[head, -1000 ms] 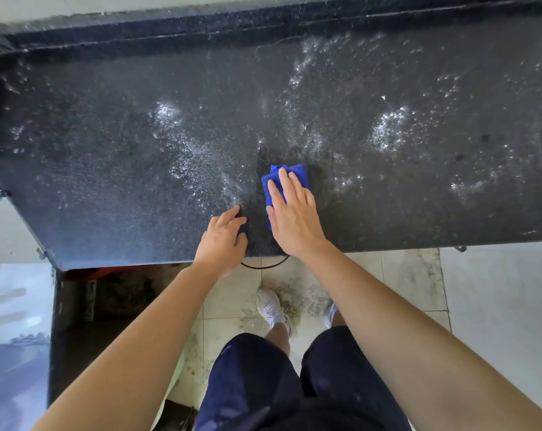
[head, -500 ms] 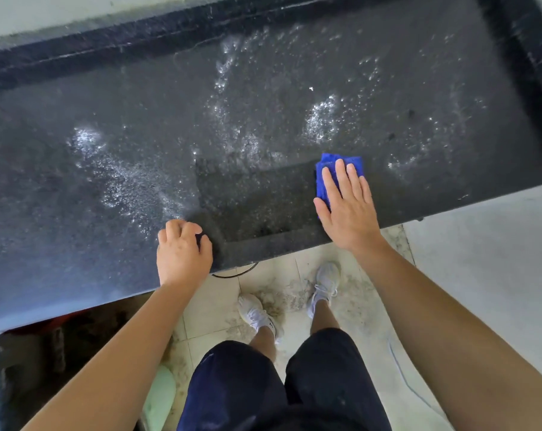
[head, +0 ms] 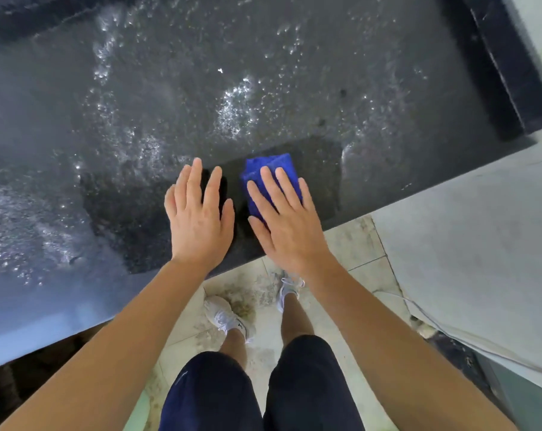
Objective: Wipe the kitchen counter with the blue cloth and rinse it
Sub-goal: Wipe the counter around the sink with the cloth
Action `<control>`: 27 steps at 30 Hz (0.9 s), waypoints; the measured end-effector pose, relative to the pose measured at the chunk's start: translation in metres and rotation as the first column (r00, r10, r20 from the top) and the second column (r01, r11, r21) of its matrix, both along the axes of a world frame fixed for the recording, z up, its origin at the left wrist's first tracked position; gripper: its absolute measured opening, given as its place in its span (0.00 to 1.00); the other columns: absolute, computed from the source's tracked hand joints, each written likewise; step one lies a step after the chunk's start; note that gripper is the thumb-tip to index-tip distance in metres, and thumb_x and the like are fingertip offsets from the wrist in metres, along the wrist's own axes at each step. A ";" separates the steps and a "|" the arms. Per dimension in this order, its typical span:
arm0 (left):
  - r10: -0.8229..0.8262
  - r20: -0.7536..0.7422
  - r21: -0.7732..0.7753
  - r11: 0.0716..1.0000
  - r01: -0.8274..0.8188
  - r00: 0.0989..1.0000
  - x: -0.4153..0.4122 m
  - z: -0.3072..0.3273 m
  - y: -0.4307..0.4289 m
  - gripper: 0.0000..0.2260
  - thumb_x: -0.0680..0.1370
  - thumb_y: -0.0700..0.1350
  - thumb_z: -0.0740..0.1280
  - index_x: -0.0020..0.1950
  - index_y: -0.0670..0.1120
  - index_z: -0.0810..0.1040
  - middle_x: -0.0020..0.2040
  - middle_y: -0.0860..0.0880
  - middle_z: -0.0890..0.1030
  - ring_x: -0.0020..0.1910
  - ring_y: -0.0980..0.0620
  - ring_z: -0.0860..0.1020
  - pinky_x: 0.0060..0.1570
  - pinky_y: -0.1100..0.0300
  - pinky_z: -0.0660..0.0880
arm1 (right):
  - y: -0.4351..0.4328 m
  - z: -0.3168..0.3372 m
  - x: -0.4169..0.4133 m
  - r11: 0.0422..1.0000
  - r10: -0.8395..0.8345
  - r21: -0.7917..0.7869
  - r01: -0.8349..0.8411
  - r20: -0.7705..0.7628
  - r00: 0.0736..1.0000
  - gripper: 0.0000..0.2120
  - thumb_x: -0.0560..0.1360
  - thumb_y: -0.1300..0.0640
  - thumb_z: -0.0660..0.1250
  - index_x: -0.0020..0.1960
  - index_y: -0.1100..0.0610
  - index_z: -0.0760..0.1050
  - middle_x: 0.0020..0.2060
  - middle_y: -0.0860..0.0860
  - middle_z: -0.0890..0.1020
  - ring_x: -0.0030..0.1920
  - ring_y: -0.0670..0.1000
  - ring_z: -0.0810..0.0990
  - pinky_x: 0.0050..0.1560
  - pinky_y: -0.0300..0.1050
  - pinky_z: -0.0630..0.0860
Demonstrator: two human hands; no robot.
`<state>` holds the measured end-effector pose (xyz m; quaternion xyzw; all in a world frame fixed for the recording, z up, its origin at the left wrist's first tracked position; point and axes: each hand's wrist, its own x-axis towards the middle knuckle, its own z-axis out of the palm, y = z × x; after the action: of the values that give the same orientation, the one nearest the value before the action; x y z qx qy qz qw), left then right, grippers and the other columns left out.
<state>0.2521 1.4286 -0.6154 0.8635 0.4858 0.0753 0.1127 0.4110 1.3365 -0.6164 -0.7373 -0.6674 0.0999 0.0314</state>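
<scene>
We press the blue cloth [head: 271, 169] flat under our right hand [head: 288, 225], fingers straight, at the counter's [head: 372, 73] six o'clock edge. Our left hand [head: 198, 222] lies open beside it, holding nothing. The dark patch there looks wiped. Suds [head: 235, 110] from nine to one o'clock remain, rinsing undone, and a raised ledge [head: 493, 66] bounds two o'clock.

The right hand [head: 290, 225] covers most of the cloth [head: 273, 166]; only its far end and left edge show, so its fold cannot be told. Whether the left hand [head: 198, 222] touches the tabletop [head: 263, 88] or hovers over it cannot be told. The tabletop runs out past the top and left edges. Both forearms and the shorts [head: 213, 396] are cut off at the bottom. The right wrist hides part of one shoe [head: 287, 292]. The recess [head: 30, 384] under the tabletop is too dark to read.
</scene>
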 end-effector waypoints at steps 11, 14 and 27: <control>-0.002 -0.184 -0.051 0.999 -0.007 0.983 0.072 -0.011 -0.025 0.24 0.82 0.54 0.53 0.78 0.48 0.63 0.79 0.43 0.58 0.78 0.43 0.56 0.75 0.38 0.50 | 0.002 -0.007 0.204 0.865 -0.500 0.028 0.502 0.147 0.854 0.28 0.84 0.44 0.48 0.81 0.53 0.54 0.80 0.56 0.56 0.80 0.60 0.52 0.77 0.63 0.54; 0.010 -0.186 -0.037 0.999 -0.018 0.982 0.074 -0.010 -0.026 0.24 0.82 0.53 0.54 0.77 0.48 0.64 0.79 0.43 0.60 0.78 0.43 0.57 0.75 0.38 0.51 | 0.022 -0.007 0.163 0.772 -0.635 0.046 0.634 0.100 0.766 0.29 0.83 0.44 0.48 0.81 0.54 0.53 0.80 0.57 0.54 0.80 0.61 0.51 0.77 0.64 0.51; -0.004 -0.158 0.004 1.000 0.004 0.987 0.096 -0.001 -0.022 0.24 0.81 0.52 0.56 0.74 0.43 0.66 0.77 0.39 0.62 0.76 0.39 0.59 0.73 0.36 0.51 | -0.038 -0.006 0.266 0.923 -0.385 0.052 0.381 0.117 0.916 0.28 0.83 0.43 0.52 0.80 0.53 0.58 0.80 0.56 0.57 0.80 0.60 0.53 0.76 0.63 0.55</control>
<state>0.3480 1.4062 -0.6160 0.8679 0.4913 0.0074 0.0721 0.6772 1.2988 -0.6223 -0.8579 -0.5122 0.0360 0.0189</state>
